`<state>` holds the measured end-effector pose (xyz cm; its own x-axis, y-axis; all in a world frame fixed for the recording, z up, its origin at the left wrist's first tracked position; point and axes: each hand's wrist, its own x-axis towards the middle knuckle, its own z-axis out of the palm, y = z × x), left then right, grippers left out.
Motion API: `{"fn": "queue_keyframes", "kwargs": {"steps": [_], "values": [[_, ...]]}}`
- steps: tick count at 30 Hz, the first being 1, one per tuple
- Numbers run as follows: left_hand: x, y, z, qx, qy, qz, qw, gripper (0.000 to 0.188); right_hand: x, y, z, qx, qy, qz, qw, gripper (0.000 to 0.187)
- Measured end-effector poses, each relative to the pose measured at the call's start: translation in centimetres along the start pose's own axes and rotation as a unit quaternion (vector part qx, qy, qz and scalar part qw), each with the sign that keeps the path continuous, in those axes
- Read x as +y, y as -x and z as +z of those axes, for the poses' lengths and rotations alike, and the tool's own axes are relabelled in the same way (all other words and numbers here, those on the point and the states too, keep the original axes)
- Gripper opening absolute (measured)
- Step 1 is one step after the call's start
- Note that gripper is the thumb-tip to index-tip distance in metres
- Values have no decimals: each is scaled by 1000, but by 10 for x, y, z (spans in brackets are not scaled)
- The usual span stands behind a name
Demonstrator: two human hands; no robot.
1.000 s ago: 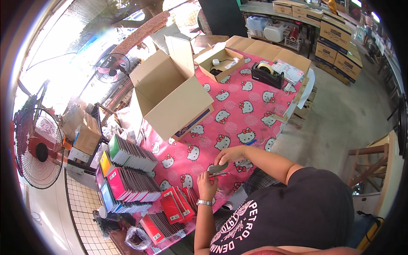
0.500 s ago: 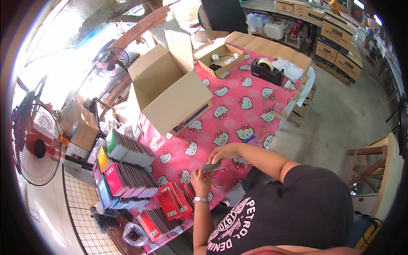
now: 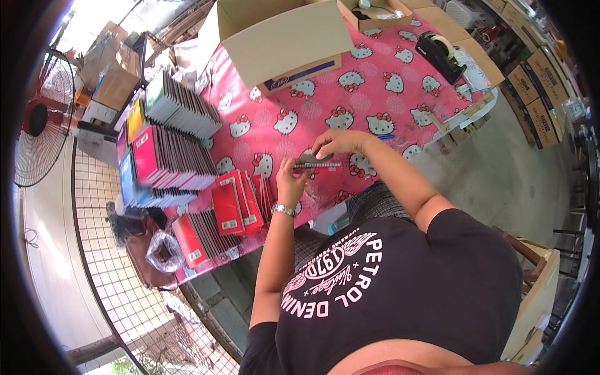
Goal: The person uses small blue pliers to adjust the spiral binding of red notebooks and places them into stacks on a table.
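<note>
Close to the table's near edge, my left hand (image 3: 289, 184), with a silver watch at the wrist, pinches the end of a spiral-bound notebook (image 3: 328, 165) seen almost edge-on. My right hand (image 3: 339, 142) is closed on a flat dark grey piece with a rounded edge (image 3: 320, 159), held against the notebook's spiral side; its exact kind is unclear. Left of my hands, red notebooks (image 3: 230, 203) lie overlapping. A row of red spiral notebooks (image 3: 199, 236) leans nearer to me, and stacks of pink (image 3: 153, 159), blue and green ones stand farther left.
A large open carton (image 3: 284, 47) stands at the back on the pink patterned tablecloth (image 3: 331, 131). A black tape dispenser (image 3: 440, 57) and a blue pen (image 3: 385, 137) are to the right. A fan (image 3: 40, 119) stands far left; cartons (image 3: 534, 94) are stacked far right.
The view has tilted down, so the table appears higher. My right hand has eased slightly back from my left, and more of the notebook's spiral edge shows. Both hands keep their hold.
</note>
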<state>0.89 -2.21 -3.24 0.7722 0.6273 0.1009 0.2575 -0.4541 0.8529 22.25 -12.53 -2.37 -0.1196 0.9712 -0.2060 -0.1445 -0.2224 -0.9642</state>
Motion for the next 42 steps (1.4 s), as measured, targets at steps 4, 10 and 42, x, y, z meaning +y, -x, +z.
{"fn": "queue_keyframes", "kwargs": {"steps": [4,10,42], "values": [[-3,-1,1,7,6,-4,1000,26,-5,1,0,0,-9,11,1000,40],[-28,9,3,60,225,-100,967,16,-18,26,-57,423,496,-35,758,39],[-32,23,12,109,-24,-26,993,17,7,43,143,356,456,-148,802,54]]}}
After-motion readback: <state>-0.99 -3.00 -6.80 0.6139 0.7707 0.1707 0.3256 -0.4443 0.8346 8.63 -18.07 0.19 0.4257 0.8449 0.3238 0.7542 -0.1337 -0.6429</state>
